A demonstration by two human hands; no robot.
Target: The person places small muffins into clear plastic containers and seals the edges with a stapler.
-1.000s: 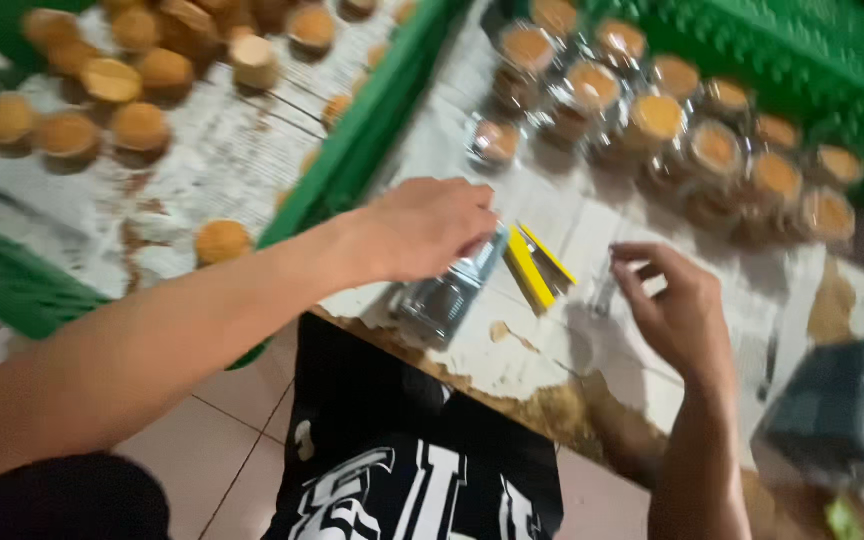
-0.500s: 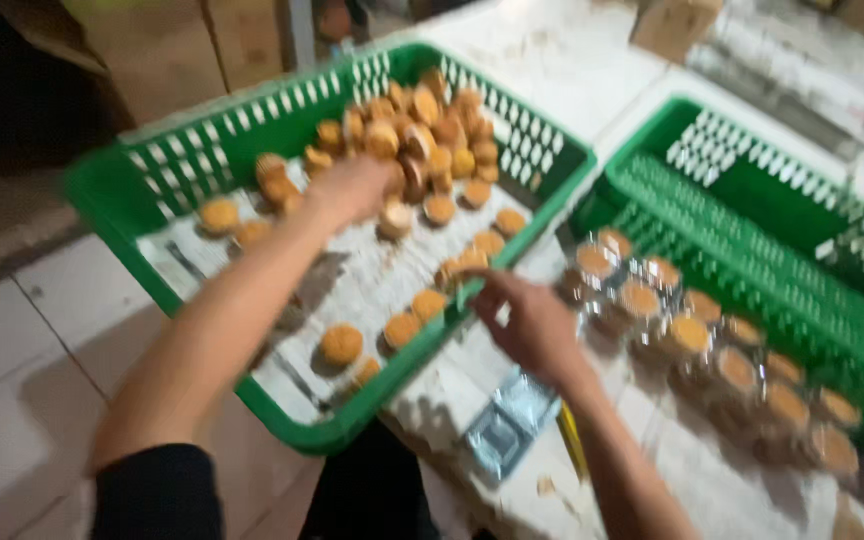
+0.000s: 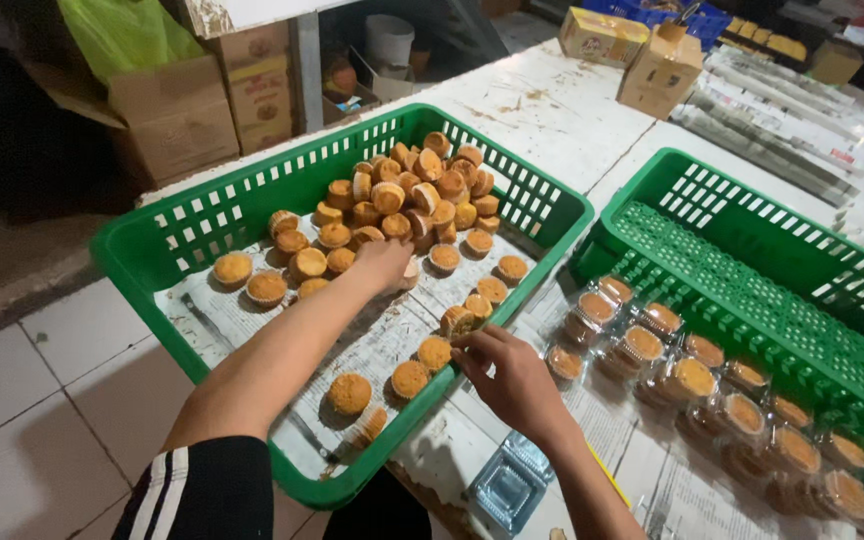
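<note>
A green plastic crate (image 3: pixel 142 255) lined with newspaper holds several small golden muffins (image 3: pixel 392 195), piled toward its far side. My left hand (image 3: pixel 384 262) reaches into the crate and is closed over a muffin near the pile. At the crate's near right rim, my right hand (image 3: pixel 504 370) pinches a muffin (image 3: pixel 457 322). Loose muffins (image 3: pixel 350 392) lie on the paper below my left arm.
A second green crate (image 3: pixel 752 260) stands to the right. Several muffins packed in clear plastic cups (image 3: pixel 692 380) sit on newspaper in front of it. Empty clear cups (image 3: pixel 507 485) lie near the table edge. Cardboard boxes (image 3: pixel 177 115) stand at back left and at the far right (image 3: pixel 662 65).
The view has pulled back and steadied. My left hand has moved down from the pile toward the crate's middle, and my right hand has come to the muffins at the crate's rim.
</note>
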